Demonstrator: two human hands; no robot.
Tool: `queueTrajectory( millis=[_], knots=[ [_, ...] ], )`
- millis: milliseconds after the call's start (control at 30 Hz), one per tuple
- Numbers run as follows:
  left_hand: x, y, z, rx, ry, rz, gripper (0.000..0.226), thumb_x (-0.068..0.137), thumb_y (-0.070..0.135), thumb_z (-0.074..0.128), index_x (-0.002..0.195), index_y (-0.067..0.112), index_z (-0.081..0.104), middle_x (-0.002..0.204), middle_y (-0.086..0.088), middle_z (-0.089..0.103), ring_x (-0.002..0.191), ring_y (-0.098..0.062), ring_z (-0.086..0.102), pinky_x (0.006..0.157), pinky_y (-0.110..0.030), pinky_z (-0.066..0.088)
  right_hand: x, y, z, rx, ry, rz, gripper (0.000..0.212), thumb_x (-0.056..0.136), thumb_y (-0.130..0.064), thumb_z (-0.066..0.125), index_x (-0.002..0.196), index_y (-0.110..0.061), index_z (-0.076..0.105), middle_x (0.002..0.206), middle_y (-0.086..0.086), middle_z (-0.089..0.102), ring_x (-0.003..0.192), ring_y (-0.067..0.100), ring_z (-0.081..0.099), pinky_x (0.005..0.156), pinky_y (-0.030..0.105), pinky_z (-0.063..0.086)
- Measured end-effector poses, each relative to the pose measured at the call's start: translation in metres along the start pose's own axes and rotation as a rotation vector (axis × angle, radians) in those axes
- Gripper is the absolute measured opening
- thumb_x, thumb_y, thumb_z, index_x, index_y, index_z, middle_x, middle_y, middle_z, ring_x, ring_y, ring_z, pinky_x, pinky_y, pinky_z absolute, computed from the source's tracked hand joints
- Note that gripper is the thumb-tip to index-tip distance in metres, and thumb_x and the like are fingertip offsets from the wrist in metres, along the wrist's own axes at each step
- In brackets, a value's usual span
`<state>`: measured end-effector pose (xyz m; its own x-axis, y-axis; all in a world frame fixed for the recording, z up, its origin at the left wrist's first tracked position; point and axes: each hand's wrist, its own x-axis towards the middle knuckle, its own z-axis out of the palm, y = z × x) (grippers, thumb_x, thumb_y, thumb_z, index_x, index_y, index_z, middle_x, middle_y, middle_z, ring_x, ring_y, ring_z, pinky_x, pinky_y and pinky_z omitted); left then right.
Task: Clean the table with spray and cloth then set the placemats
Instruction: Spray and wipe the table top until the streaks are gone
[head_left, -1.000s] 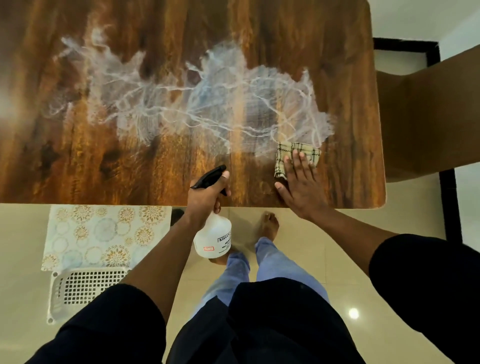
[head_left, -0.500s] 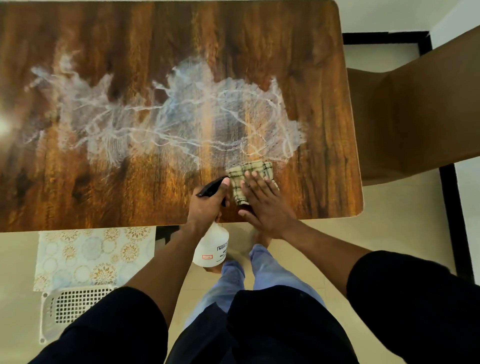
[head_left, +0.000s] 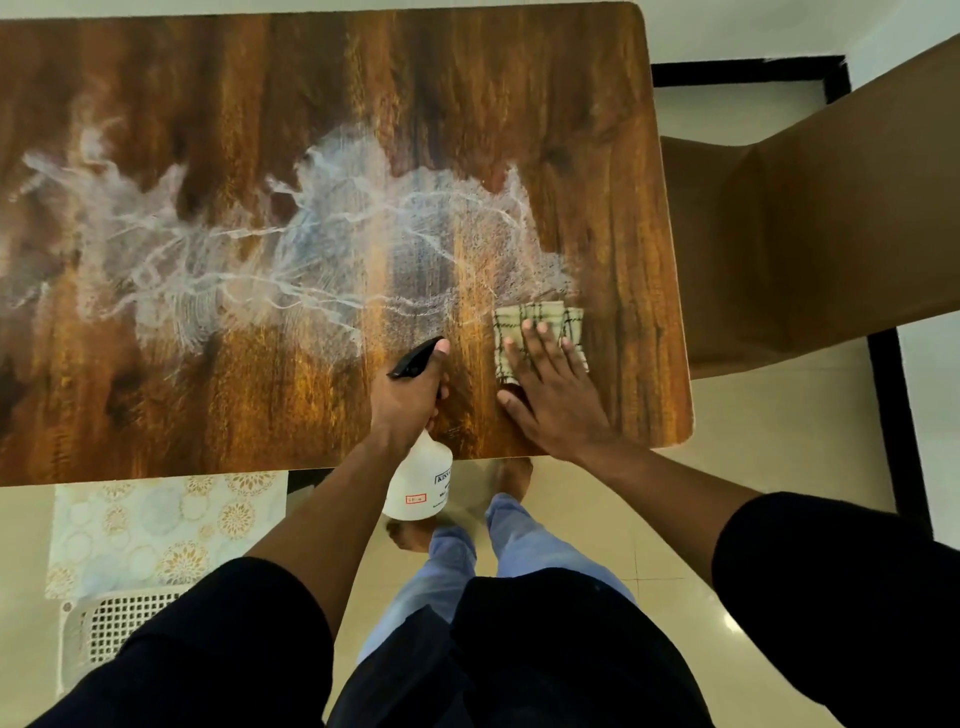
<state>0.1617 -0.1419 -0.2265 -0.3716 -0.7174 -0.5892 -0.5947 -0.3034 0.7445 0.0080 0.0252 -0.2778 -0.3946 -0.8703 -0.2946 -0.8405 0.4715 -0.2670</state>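
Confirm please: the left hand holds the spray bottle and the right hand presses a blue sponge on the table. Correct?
Not quite. The head view shows the right hand pressing a checked cloth, not a blue sponge. The left hand does hold the spray bottle at the table edge.

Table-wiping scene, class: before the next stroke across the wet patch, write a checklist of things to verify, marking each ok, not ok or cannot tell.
1. Cloth lies flat under the right hand: ok.
2. Cloth sits at the near right edge of the spray film: ok.
3. Left hand grips the spray bottle, off the wiping path: ok.
4. Table free of objects ahead: ok.
5. Film wiped away: not ok.
6. Placemats wait beside the table: ok.
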Motion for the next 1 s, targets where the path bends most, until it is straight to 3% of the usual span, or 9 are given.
queueTrajectory(
  millis=[100, 233, 433, 600, 700, 833, 1000],
  knots=[
    [0.002, 0.008, 0.008, 0.044, -0.009, -0.003, 0.054, 0.099, 0.060, 0.071, 0.087, 0.008, 0.075, 0.068, -0.005, 0.072, 0.042, -0.011, 0.054, 0.043, -0.027, 0.046, -0.003, 0.029, -0.009, -0.033, -0.014, -0.042, 0.072, 0.107, -0.060, 0.017, 0.166, -0.021, 0.004, 0.173, 0.004, -0.008, 0.159, 0.020, -0.015, 0.129, 0.050, 0.006],
    [0.009, 0.015, 0.016, 0.066, -0.007, 0.006, 0.052, 0.100, 0.059, 0.070, 0.088, 0.009, 0.074, 0.068, -0.004, 0.070, 0.041, -0.008, 0.053, 0.042, -0.025, 0.045, 0.022, 0.075, -0.031, -0.020, 0.005, 0.175, 0.071, 0.107, -0.058, 0.012, 0.165, -0.023, -0.007, 0.172, 0.004, -0.016, 0.158, 0.021, -0.019, 0.129, 0.047, -0.002],
    [0.025, 0.022, 0.029, 0.051, 0.008, -0.003, 0.065, 0.098, 0.063, 0.070, 0.098, -0.001, 0.075, 0.075, -0.013, 0.075, 0.042, -0.012, 0.055, 0.042, -0.026, 0.044, 0.034, 0.061, -0.028, 0.027, 0.025, 0.225, 0.069, 0.109, -0.052, 0.017, 0.165, -0.019, -0.007, 0.172, 0.009, -0.016, 0.158, 0.025, -0.020, 0.129, 0.047, -0.007],
    [0.031, 0.019, 0.044, 0.140, 0.034, -0.014, 0.083, 0.086, 0.081, 0.069, 0.106, 0.000, 0.075, 0.083, -0.017, 0.078, 0.048, -0.017, 0.060, 0.047, -0.028, 0.048, 0.018, 0.039, -0.016, 0.015, -0.023, -0.052, 0.069, 0.109, -0.054, 0.020, 0.166, -0.019, 0.002, 0.173, 0.008, -0.007, 0.159, 0.023, -0.015, 0.129, 0.049, 0.000],
    [0.033, 0.020, 0.048, 0.129, 0.059, -0.030, 0.105, 0.066, 0.096, 0.061, 0.113, 0.003, 0.074, 0.090, -0.016, 0.079, 0.054, -0.019, 0.063, 0.046, -0.027, 0.048, 0.017, 0.061, -0.022, -0.007, -0.052, -0.160, 0.065, 0.110, -0.052, 0.014, 0.166, -0.023, -0.001, 0.173, 0.002, -0.009, 0.159, 0.019, -0.015, 0.130, 0.046, 0.001],
    [0.047, 0.022, 0.045, 0.101, 0.133, -0.067, 0.078, 0.090, 0.077, 0.069, 0.115, 0.003, 0.075, 0.088, -0.014, 0.080, 0.052, -0.018, 0.062, 0.043, -0.026, 0.047, 0.050, 0.101, -0.045, 0.002, -0.001, 0.086, 0.064, 0.109, -0.052, 0.008, 0.164, -0.025, -0.011, 0.172, 0.003, -0.017, 0.158, 0.022, -0.017, 0.129, 0.047, 0.000],
    [0.056, 0.029, 0.045, 0.101, 0.121, -0.070, 0.073, 0.093, 0.073, 0.069, 0.103, 0.001, 0.076, 0.084, -0.019, 0.079, 0.047, -0.018, 0.059, 0.047, -0.028, 0.046, 0.095, 0.088, -0.060, 0.091, -0.002, 0.267, 0.065, 0.110, -0.047, 0.016, 0.164, -0.021, -0.010, 0.170, 0.008, -0.021, 0.156, 0.026, -0.022, 0.129, 0.049, -0.006]
  ],
)
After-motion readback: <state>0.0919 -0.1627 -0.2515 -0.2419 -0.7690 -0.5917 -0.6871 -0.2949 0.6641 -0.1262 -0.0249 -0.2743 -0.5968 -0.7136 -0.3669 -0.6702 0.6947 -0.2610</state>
